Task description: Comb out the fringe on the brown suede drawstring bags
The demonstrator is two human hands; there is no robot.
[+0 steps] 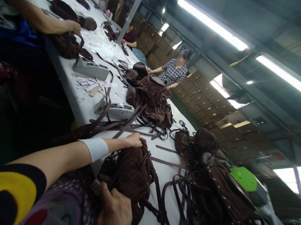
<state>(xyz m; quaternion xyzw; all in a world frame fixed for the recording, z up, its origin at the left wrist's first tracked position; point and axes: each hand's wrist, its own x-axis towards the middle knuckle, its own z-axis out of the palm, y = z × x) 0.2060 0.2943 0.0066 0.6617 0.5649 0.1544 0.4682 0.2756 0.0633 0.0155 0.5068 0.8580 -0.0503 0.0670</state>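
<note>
A dark brown fringed bag (137,166) with straps lies at the near table edge, in front of my body. At its top, my left hand (134,140) is closed on the bag's edge, with a white band round the wrist. Lower down, my right hand (116,210) is against the bag's fringed side, its fingers curled. A small greyish metallic thing (96,185) shows just beyond its fingertips; its kind is unclear. What the right hand grips is hidden.
More brown bags (212,184) with loose straps are heaped at right, and another pile (154,95) lies farther up the white table (84,105). Grey tape dispensers (115,110) and paper slips (91,85) lie left. A co-worker's hand (75,28) holds a bag; other people stand across the table.
</note>
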